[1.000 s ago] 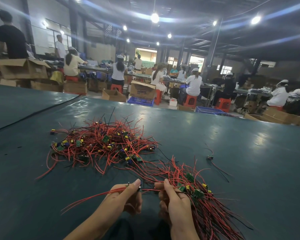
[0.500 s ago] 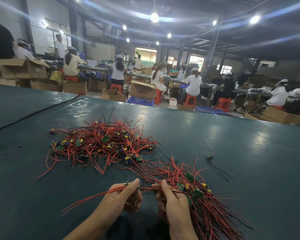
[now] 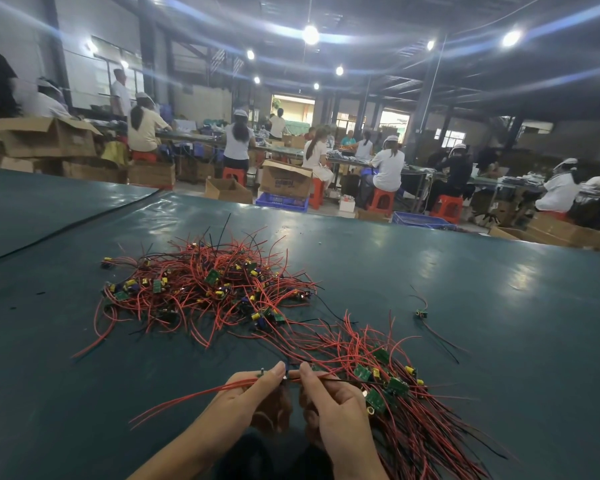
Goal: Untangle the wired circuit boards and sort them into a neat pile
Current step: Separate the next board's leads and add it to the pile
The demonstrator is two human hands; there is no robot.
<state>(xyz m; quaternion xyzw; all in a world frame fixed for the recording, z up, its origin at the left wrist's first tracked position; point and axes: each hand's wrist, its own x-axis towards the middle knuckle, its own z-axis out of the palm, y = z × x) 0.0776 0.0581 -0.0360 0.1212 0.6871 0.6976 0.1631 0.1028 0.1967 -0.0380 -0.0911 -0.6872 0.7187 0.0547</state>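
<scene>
Two hands meet low in the view, thumb tips nearly touching. The left hand (image 3: 257,393) pinches one wired board (image 3: 194,397) between thumb and curled fingers, and its red leads trail off to the left above the table (image 3: 499,306). The right hand (image 3: 333,407) pinches the same leads just beside the left thumb; the board itself is too small to make out between the fingertips. Just right of the right hand lies the neat pile (image 3: 406,410), with its green boards bunched together and its red and black wires fanning toward the near right. Farther back, left of centre, sits the tangled heap (image 3: 205,289) of boards and looping red wire. One stray board (image 3: 421,313) lies apart at the right. Beyond the table, workers (image 3: 388,168) sit on red stools (image 3: 381,200) among cardboard boxes (image 3: 284,178).
</scene>
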